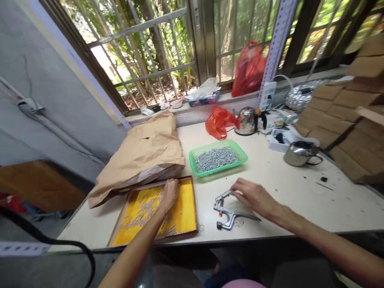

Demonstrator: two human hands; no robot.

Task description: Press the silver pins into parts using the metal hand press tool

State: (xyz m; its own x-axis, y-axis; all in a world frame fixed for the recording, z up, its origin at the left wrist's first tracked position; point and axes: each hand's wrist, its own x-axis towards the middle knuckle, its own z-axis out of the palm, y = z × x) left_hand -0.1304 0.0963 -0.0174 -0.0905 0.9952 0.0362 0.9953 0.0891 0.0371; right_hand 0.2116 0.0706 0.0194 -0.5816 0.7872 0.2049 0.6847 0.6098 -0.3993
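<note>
My left hand (169, 193) reaches into a yellow-bottomed tray with a brown rim (186, 200), fingers curled down among small silvery metal pieces scattered there; what they hold, if anything, is hidden. My right hand (253, 197) rests palm down on the white table, fingertips touching the upper handle of metal snap pliers (227, 213) lying on the table. A green plastic basket (218, 158) heaped with small silvery metal parts stands just behind both hands.
A big brown paper bag (144, 156) lies left of the basket. Behind it are an orange plastic bag (218, 122), a steel kettle (246, 121) and a steel mug (298, 154). Stacked cardboard (351, 128) fills the right. The table edge (270, 236) runs near me.
</note>
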